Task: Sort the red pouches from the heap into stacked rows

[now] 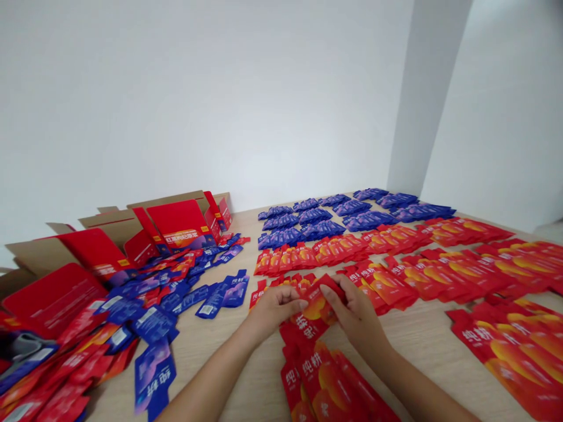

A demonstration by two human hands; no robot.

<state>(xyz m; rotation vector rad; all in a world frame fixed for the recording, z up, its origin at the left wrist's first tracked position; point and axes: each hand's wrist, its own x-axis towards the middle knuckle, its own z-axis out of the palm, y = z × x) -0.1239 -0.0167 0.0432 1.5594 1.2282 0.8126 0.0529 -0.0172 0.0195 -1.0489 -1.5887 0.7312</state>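
Between my two hands is a red pouch (313,306) with yellow-orange artwork and white characters, tilted above the table; whether it is one pouch or several together I cannot tell. My left hand (278,306) pinches its left edge between thumb and fingers. On the other side, my right hand (355,308) grips it with the thumb lying on top. Just below the hands, a fanned stack of red pouches (328,381) rests on the table. Behind them lies a row of overlapping red pouches (285,258), partly covered by my hands.
Blue pouches (281,237) lie in neat groups at the back. More red groups (519,346) spread along the right. At left is a loose heap of mixed red and blue pouches (153,319), beside open red cartons (176,220). A white wall (281,105) stands behind the table.
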